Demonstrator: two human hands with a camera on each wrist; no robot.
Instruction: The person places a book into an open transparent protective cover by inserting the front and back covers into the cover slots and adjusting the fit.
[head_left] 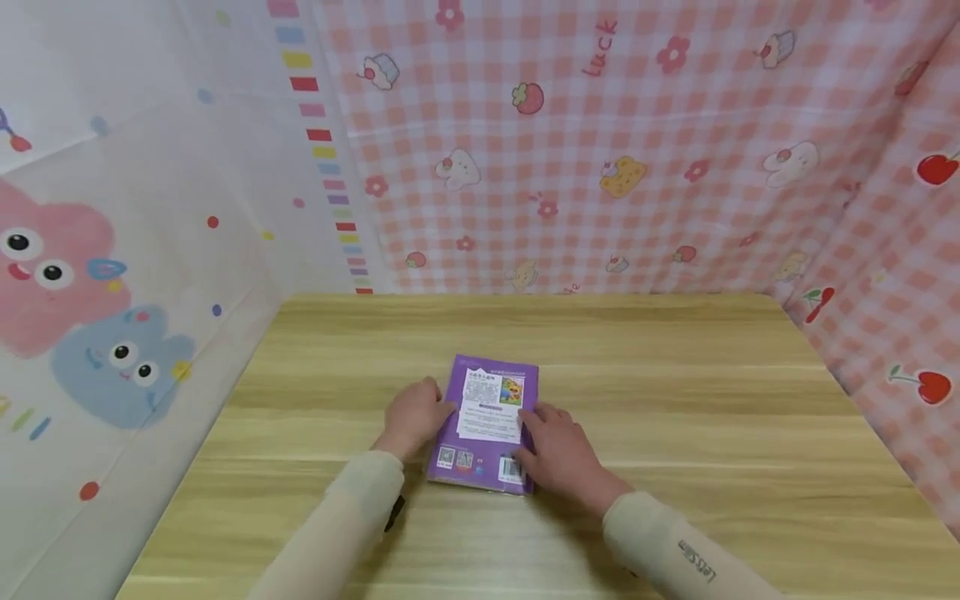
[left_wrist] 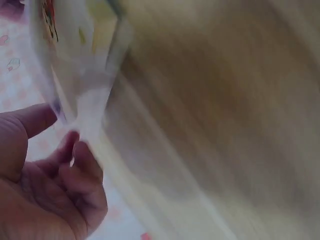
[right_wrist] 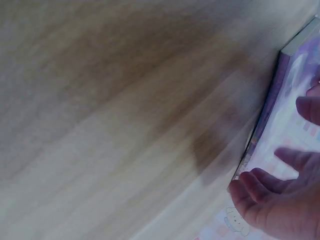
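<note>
A purple book (head_left: 487, 467) lies back cover up on the wooden table, with a white text panel, a small colour picture, QR codes and a barcode. My left hand (head_left: 414, 419) is at its left side. Seen from the left wrist, the thumb and bent fingers of that hand (left_wrist: 55, 175) pinch a corner of the book (left_wrist: 80, 65), whose page edges look blurred. Along the spine rests my right hand (head_left: 562, 450), thumb and index finger over the cover. The right wrist view shows its fingers (right_wrist: 257, 187) loosely bent at the spine edge of the book (right_wrist: 275, 100).
The wood-grain table (head_left: 675, 358) spreads around the book. A pink checked cloth (head_left: 570, 167) hangs behind it and on the right. On the left hangs a white cloth (head_left: 165, 267) with cartoon figures. A small black object (head_left: 394, 512) shows under the left sleeve.
</note>
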